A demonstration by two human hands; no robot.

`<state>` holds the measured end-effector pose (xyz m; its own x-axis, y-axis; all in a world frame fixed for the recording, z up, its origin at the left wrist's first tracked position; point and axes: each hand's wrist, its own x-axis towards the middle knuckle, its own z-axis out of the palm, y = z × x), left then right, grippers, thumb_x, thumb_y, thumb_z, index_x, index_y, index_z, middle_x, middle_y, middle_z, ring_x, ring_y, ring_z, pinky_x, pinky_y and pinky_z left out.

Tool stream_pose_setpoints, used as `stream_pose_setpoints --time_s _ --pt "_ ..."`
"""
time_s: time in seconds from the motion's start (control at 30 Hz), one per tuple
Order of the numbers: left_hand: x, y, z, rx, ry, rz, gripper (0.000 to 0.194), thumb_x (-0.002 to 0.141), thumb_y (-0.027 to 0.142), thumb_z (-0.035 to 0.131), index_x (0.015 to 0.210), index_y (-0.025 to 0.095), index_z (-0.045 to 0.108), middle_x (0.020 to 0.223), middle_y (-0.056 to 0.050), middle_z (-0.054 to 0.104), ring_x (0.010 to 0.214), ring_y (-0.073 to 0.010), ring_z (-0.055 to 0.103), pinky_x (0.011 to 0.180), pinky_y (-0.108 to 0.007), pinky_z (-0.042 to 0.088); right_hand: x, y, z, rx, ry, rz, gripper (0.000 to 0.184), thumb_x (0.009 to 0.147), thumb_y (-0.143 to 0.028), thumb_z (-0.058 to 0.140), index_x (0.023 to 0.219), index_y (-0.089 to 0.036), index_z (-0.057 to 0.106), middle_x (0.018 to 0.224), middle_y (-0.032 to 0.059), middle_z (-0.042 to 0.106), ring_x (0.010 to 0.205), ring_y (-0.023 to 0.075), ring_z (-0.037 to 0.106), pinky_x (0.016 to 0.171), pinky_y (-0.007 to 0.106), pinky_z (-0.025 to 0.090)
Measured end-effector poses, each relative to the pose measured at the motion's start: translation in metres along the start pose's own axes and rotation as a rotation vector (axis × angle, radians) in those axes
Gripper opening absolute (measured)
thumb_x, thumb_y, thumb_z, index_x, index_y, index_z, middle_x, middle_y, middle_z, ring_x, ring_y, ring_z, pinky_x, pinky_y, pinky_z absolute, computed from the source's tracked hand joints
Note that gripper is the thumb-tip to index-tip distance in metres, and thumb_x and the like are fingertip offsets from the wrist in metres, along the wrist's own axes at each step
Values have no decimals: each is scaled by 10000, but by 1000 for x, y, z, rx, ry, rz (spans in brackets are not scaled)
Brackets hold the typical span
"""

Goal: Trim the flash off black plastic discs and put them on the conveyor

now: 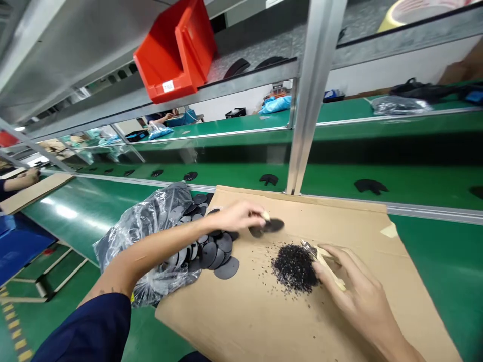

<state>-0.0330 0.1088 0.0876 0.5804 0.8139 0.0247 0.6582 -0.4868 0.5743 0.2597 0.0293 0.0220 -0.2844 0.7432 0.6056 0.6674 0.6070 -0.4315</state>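
Observation:
My left hand (241, 216) pinches a flat black disc-shaped part (275, 225) over the cardboard sheet (234, 322). The part is smeared by motion, and something pale covers one fingertip. Held in my right hand (354, 286) is a pair of nippers (327, 266) with cream handles, its metal jaws pointing up and left. A heap of small black scraps (295, 269) lies just below the jaws. To the left, many loose black discs (217, 254) spill out of a clear plastic bag (151, 221), partly under my left forearm.
Behind a metal post (307, 100), notched black parts (370, 186) lie spaced along a green belt (332, 173). A red bin (175, 55) sits on the shelf above. Tape (418, 12) is at upper right. Another person's hand (28, 177) shows at far left.

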Motion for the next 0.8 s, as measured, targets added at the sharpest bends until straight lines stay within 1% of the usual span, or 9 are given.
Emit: stream_pose_setpoints --time_s 0.03,0.07,0.17,0.23,0.3,0.4,0.5,0.6,0.8 --pt "7 -11 -15 172 93 -65 157 936 255 635 985 189 769 1030 -39 769 951 -166 692 872 -257 531 0 6 0 -83 -7 1 286 1000 -450 509 1121 -215 615 969 94 715 839 266 689 663 365 525" --pt "16 -24 -30 260 149 -117 158 933 237 630 985 188 770 1057 -49 769 992 -184 686 906 -276 525 0 12 0 -165 -17 6 299 1005 -452 487 1109 -207 622 957 99 715 850 277 683 666 376 514" --pt "44 -66 -59 389 243 -244 198 942 180 577 1013 163 762 1125 -95 753 1121 -244 643 1031 -357 477 -3 29 1 -335 -77 40 333 1005 -444 449 1109 -197 647 952 113 710 847 291 656 665 394 490" --pt "57 -92 -67 447 262 -335 214 962 171 545 1039 153 744 1165 -108 733 1184 -251 614 1080 -392 455 -5 36 3 -373 -115 68 339 1004 -426 436 1130 -200 654 979 121 706 866 296 645 677 400 489" --pt "65 -110 -66 484 239 -422 197 985 232 562 1086 148 709 1203 -105 701 1191 -240 613 1080 -431 471 -6 41 3 -385 -139 92 334 1003 -416 435 1136 -205 659 999 122 702 890 299 640 694 405 494" --pt "73 -125 -60 523 165 -532 287 980 356 614 1177 151 650 1248 -99 652 1152 -228 633 1021 -464 528 -8 45 3 -403 -163 120 339 1004 -409 437 1136 -194 664 1023 129 691 932 303 639 734 417 512" --pt "84 -125 -56 551 114 -602 341 974 365 625 1240 152 617 1283 -109 624 1155 -239 628 996 -469 550 -9 46 1 -430 -188 127 356 1008 -405 424 1125 -178 671 1060 146 674 987 316 631 781 440 527" --pt "100 -115 -50 536 87 -617 350 974 362 625 1252 150 610 1284 -109 621 1152 -240 629 986 -466 555 -10 46 1 -430 -207 135 369 1010 -416 423 1124 -170 673 1090 158 659 1019 325 623 794 451 536" --pt "126 -71 -10 407 94 -598 356 978 389 617 1234 142 615 1227 -104 643 1087 -222 653 938 -433 577 -9 44 2 -402 -189 136 401 1019 -477 433 1099 -168 676 1074 151 651 1009 317 622 792 441 539"
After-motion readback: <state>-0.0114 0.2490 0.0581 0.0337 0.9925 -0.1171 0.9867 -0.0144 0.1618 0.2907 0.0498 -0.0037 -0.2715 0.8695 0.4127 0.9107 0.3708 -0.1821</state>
